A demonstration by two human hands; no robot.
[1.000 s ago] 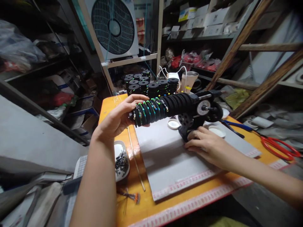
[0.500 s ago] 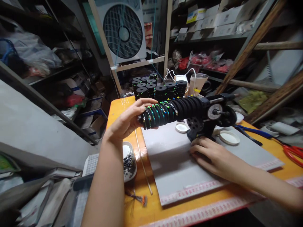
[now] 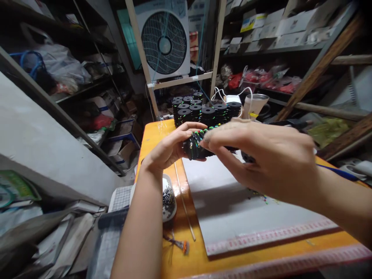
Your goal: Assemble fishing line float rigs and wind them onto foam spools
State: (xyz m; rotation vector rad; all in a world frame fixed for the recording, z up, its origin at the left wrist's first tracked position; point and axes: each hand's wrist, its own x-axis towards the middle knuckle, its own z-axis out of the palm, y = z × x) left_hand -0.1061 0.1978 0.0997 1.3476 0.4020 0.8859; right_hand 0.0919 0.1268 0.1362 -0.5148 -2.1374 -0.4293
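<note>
A row of black spools [image 3: 190,150] lies sideways above the board, wound with green line and dotted with coloured beads and small metal fittings. My left hand [image 3: 170,145] wraps around its near left end, thumb and fingers on either side. Over the middle of the row is my right hand [image 3: 267,155], thumb and forefinger pinched together at the face of the spools. What that pinch holds, if anything, is too small to make out. Most of the black geared stand bearing the row is hidden behind my right hand.
Stacked black spools [image 3: 208,111] stand at the table's back beside a cup [image 3: 257,104]. A white tub [image 3: 173,207] of small metal parts and a thin stick [image 3: 186,207] lie left of the white board [image 3: 221,221]. Coloured bits [image 3: 265,200] are scattered on the board.
My right hand has risen from the board by the stand's base to the row of spools and now pinches there. My left hand stays at the row's end. The view has shifted slightly.
</note>
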